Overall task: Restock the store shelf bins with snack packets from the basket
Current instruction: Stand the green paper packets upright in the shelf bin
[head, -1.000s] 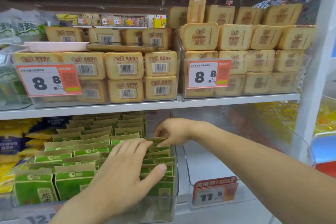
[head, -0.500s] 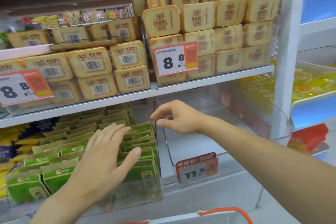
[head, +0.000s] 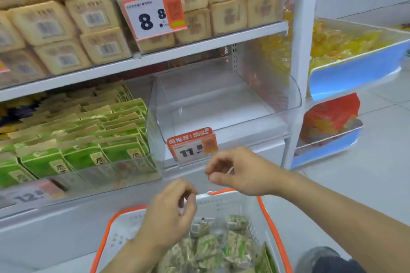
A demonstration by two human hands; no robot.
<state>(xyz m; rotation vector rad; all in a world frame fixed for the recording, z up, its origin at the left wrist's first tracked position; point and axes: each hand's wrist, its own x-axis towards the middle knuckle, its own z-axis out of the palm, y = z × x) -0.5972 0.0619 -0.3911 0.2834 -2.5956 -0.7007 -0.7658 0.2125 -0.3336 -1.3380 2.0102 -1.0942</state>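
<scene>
Snack packets (head: 213,248), green and white, lie in the white basket (head: 224,204) with orange rim at the bottom edge; the frame cuts the basket off, and the left forearm hides part of the packets. Their print is too blurred to read. Both hands have left the green packet bin (head: 93,153) since 0.5 s ago. Now the left hand (head: 168,213) hangs over the basket and the right hand (head: 239,173) below the 11.5 tag (head: 192,148), both with loosely curled fingers, holding nothing. The clear bin (head: 221,104) holds no packets.
</scene>
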